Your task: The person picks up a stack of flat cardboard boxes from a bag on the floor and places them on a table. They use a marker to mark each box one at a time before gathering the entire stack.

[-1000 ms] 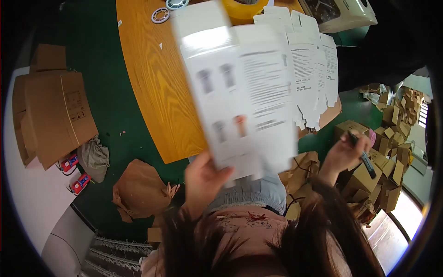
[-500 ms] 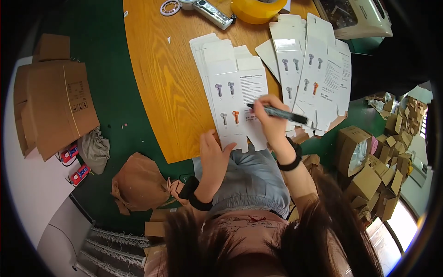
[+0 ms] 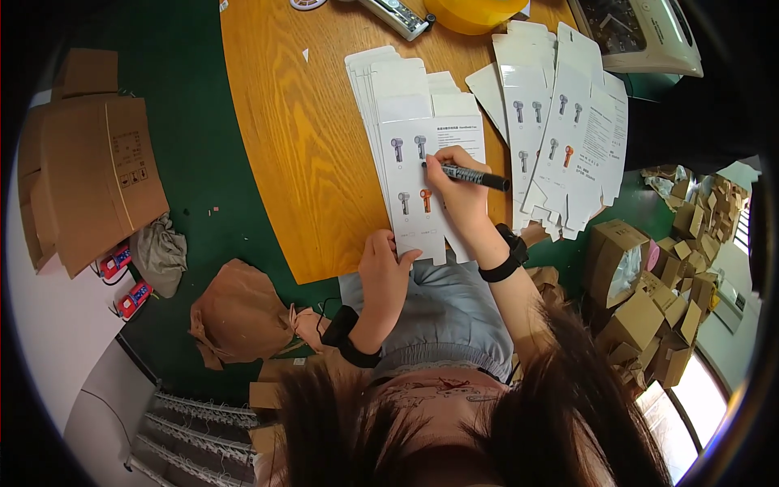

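A black marker pen (image 3: 485, 178) is gripped in my right hand (image 3: 462, 203), its tip down at the small circle under the upper right fan picture. Beneath it lies the top sheet of a stack of flat, unfolded white cartons (image 3: 412, 177), printed with small handheld fans, one of them orange. My left hand (image 3: 383, 272) holds the stack's lower left corner, thumb on top and fingers curled at the edge. To the right, a second pile of the same flat cartons (image 3: 596, 134) is fanned out on the wooden table (image 3: 280, 154).
A roll of yellow tape (image 3: 471, 15) and a grey handheld device (image 3: 396, 18) sit at the table's far side. Beyond the right pile is a pale machine or case (image 3: 649, 57). Cardboard boxes (image 3: 621, 252) crowd the right floor; a large carton (image 3: 101, 174) stands at left.
My right hand has moved left across the top carton, bringing the marker tip to the fan picture's circle. My left hand keeps its hold on the corner. The view has shifted slightly.
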### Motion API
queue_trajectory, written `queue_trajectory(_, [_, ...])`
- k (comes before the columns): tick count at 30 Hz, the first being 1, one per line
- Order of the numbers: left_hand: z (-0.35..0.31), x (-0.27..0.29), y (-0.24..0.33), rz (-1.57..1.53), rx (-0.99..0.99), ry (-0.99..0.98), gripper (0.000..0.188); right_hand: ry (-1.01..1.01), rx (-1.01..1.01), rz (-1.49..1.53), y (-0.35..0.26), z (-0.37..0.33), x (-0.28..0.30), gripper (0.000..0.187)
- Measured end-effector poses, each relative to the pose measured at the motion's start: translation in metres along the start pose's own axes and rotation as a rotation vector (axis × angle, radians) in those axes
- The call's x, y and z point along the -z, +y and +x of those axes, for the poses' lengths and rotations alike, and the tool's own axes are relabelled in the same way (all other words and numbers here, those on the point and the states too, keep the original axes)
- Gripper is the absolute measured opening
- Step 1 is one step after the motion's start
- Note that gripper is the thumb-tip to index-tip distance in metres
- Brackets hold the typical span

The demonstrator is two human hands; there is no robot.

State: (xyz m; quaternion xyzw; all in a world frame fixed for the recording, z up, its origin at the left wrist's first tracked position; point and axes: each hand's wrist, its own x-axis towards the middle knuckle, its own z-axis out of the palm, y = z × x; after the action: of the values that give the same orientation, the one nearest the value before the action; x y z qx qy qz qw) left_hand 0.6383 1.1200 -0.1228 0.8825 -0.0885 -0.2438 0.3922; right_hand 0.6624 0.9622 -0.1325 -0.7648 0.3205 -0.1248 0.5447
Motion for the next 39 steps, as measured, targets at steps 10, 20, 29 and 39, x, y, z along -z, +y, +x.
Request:
queue_trajectory(10, [0.008, 0.003, -0.015, -0.106, -0.05, -0.035, 0.036, -0.107, -0.021, 0.129, 0.006, -0.062, 0.017, 0.008])
queue_trajectory(20, [0.006, 0.0, -0.011, -0.085, -0.122, 0.019, 0.033, -0.203, 0.245, -0.071, 0.015, -0.065, 0.005, 0.005])
queue_trajectory(29, [-0.023, 0.045, 0.021, -0.476, 0.161, -0.105, 0.028, 0.305, -0.012, 0.405, -0.015, -0.071, 0.071, 0.01])
queue_trajectory(39, [0.005, 0.003, 0.12, -0.783, -0.13, -0.402, 0.037, 0.845, 0.431, 0.471, -0.048, -0.073, 0.206, 0.014])
